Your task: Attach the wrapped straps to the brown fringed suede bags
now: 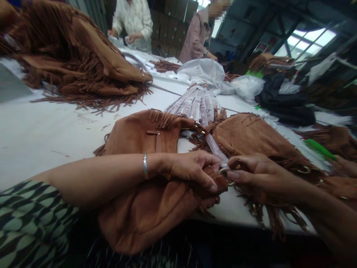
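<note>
A brown suede bag [150, 212] with fringe lies over the table's front edge. My left hand [192, 169], with a silver bracelet on the wrist, is closed on the bag's right end, its thumb on top. Beside it, my right hand [251, 173] pinches a metal ring [224, 172] at that end between thumb and fingers. A strap wrapped in pale film [216, 147] runs down to the ring from a buckle [199, 128]. The fingertips partly cover the ring and the strap's end.
Another brown bag [251, 134] lies to the right, and a fringed heap [83, 56] at back left. Film-wrapped strips [195, 102] and clear plastic bags [203, 69] are behind. At right is a green comb [319, 149] by another person's hand. Two people stand across the white table [41, 130].
</note>
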`<act>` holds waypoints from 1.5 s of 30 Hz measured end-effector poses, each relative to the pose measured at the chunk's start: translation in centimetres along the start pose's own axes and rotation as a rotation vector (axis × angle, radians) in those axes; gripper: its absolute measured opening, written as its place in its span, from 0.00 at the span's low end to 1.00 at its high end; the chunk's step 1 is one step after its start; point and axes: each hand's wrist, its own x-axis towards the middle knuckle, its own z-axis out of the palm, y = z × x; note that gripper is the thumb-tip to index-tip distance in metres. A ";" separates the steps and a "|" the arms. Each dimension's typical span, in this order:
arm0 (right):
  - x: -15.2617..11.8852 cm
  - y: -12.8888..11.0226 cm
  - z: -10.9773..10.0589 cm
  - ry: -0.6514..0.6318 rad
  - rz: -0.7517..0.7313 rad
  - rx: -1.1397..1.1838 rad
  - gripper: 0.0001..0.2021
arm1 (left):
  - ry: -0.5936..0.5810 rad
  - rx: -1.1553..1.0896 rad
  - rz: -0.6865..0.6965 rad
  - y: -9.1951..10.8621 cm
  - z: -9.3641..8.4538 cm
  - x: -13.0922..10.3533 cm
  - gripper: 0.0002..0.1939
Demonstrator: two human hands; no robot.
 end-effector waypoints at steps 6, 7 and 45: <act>1.6 -2.6 -2.9 -0.066 0.063 0.066 0.13 | 0.158 -0.011 0.121 0.1 -0.1 -0.3 0.19; 1.4 -2.3 -2.6 0.014 0.073 0.118 0.14 | 0.173 0.006 0.150 0.1 -0.2 -0.3 0.19; -1.4 -0.2 -0.2 0.084 0.068 0.348 0.16 | -0.004 -0.124 0.021 1.0 -0.3 -0.9 0.20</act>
